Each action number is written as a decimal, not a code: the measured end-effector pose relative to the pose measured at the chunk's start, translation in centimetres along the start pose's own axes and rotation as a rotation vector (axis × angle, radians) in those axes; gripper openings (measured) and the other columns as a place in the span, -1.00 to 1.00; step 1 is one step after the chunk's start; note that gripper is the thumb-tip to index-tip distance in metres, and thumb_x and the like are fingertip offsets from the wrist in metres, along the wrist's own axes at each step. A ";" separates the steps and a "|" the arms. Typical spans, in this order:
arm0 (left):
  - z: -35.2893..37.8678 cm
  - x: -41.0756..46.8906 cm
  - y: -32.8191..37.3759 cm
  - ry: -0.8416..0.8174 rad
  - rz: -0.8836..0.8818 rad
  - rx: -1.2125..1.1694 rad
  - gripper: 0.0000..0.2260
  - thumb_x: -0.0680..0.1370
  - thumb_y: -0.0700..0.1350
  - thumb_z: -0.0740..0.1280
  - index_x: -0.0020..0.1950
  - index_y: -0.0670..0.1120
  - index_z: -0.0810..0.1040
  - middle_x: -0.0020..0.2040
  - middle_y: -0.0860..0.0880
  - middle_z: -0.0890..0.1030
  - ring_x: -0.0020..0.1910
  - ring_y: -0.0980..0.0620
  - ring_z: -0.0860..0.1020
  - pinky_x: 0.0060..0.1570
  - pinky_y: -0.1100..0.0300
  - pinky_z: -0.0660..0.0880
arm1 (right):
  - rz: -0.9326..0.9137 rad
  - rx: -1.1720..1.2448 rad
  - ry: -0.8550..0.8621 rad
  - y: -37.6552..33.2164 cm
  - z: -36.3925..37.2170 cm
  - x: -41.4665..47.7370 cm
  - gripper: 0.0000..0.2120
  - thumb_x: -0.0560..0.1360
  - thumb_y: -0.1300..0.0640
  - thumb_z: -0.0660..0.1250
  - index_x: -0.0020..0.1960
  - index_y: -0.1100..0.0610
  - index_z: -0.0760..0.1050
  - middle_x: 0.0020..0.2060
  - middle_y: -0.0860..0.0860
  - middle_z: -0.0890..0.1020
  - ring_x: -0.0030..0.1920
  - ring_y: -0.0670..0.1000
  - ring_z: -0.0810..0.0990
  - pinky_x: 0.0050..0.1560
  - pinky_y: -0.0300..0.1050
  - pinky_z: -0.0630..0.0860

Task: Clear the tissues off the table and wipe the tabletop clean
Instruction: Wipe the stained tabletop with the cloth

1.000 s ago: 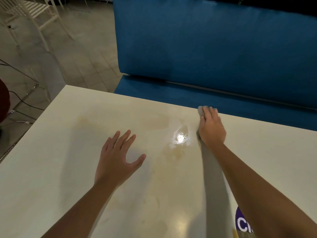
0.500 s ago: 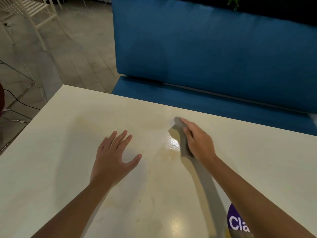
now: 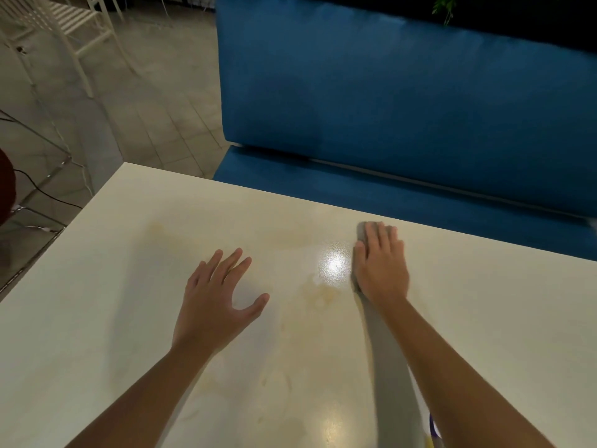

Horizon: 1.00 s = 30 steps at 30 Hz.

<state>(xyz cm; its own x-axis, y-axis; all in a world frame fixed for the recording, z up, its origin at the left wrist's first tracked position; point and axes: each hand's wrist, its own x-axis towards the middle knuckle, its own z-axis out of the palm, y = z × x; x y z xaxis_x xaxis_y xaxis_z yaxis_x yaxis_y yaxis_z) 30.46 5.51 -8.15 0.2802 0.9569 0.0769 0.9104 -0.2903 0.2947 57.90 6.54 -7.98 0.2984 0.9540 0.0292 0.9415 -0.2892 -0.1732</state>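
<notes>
The white tabletop fills the lower view, with faint brownish smears around its middle. My right hand presses flat on a grey cloth near the table's far edge; only the cloth's left rim and top corner show past my fingers. My left hand lies palm down on the table with fingers spread, holding nothing, a little to the left of the right hand. A bright light reflection sits between the two hands. No tissues are in view.
A blue upholstered bench runs along the far side of the table. Tiled floor and a white chair lie at the upper left. A purple-printed item peeks out under my right forearm.
My right hand slid the cloth left toward the table's middle, then back right and outward toward the far edge. My left hand stayed planted in place.
</notes>
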 end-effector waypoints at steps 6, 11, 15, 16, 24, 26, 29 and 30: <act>-0.1 0.0 0.1 0.009 0.005 0.011 -0.23 0.42 0.46 -0.16 0.38 0.02 0.39 0.45 0.06 0.32 0.47 -0.01 0.19 0.42 -0.03 0.14 | -0.254 0.254 0.019 -4.6 -0.1 -3.6 -0.60 0.63 0.13 0.01 0.47 0.09 0.21 0.45 -0.03 0.25 0.49 -0.01 0.11 0.37 -0.33 0.00; 0.0 -0.1 0.1 0.008 -0.011 0.003 -0.30 0.42 0.41 -0.02 0.41 0.05 0.35 0.48 0.11 0.26 0.50 0.05 0.11 0.45 0.03 0.06 | -0.267 0.430 -0.041 -1.3 -1.5 -4.1 -0.60 0.58 0.13 0.02 0.38 0.04 0.36 0.35 -0.10 0.40 0.36 -0.08 0.33 0.25 -0.44 0.15; 0.0 -0.1 0.1 0.011 -0.007 -0.005 -0.33 0.42 0.38 0.01 0.41 0.04 0.36 0.47 0.10 0.26 0.49 0.04 0.12 0.45 0.03 0.07 | -0.071 0.450 0.129 2.2 -3.2 -2.9 -0.59 0.58 0.24 0.07 0.39 0.03 0.33 0.37 -0.09 0.38 0.38 -0.04 0.32 0.31 -0.24 0.22; -0.1 -0.1 0.1 0.012 -0.007 -0.008 -0.33 0.42 0.38 0.01 0.41 0.04 0.36 0.47 0.10 0.27 0.50 0.04 0.12 0.45 0.03 0.07 | -0.016 0.401 0.174 3.0 -3.4 -2.6 -0.60 0.58 0.25 0.08 0.39 0.04 0.33 0.37 -0.07 0.37 0.37 -0.02 0.31 0.27 -0.22 0.23; 0.1 -0.1 0.1 0.028 -0.001 0.006 -0.35 0.43 0.37 0.03 0.39 0.04 0.38 0.46 0.09 0.29 0.49 0.03 0.15 0.43 0.03 0.09 | 0.060 0.129 0.186 1.5 -0.9 1.3 -0.58 0.55 0.19 -0.06 0.33 0.30 0.32 0.27 0.19 0.42 0.31 0.20 0.32 0.32 0.05 0.24; 0.1 -0.1 0.0 0.030 0.002 0.014 -0.35 0.43 0.37 0.03 0.39 0.04 0.38 0.46 0.09 0.30 0.48 0.02 0.15 0.43 0.04 0.09 | 0.035 0.089 0.113 -0.4 -0.3 2.1 -0.53 0.61 0.11 -0.16 0.45 0.25 0.19 0.42 0.14 0.27 0.44 0.13 0.15 0.45 -0.02 0.05; 0.1 -0.1 0.0 0.028 -0.001 0.024 -0.34 0.43 0.38 0.02 0.40 0.05 0.36 0.47 0.10 0.28 0.49 0.03 0.14 0.43 0.05 0.07 | -0.096 0.110 0.110 -3.1 0.0 2.1 -0.47 0.58 0.03 -0.25 0.46 0.18 0.18 0.43 0.08 0.27 0.44 0.08 0.15 0.43 -0.16 -0.03; 0.1 -0.1 0.0 0.024 -0.006 0.025 -0.34 0.42 0.38 0.02 0.40 0.05 0.36 0.47 0.11 0.27 0.49 0.04 0.13 0.44 0.05 0.06 | -0.140 0.158 0.104 -3.9 -0.2 1.4 -0.54 0.62 0.08 -0.17 0.43 0.18 0.24 0.39 0.07 0.32 0.42 0.09 0.19 0.38 -0.22 -0.03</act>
<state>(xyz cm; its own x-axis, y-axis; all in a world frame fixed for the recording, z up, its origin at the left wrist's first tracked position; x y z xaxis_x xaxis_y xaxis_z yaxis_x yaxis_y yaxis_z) 30.51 5.42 -8.28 0.2682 0.9584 0.0979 0.9193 -0.2850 0.2715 54.68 9.03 -7.02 0.1886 0.9683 0.1635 0.9409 -0.1305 -0.3124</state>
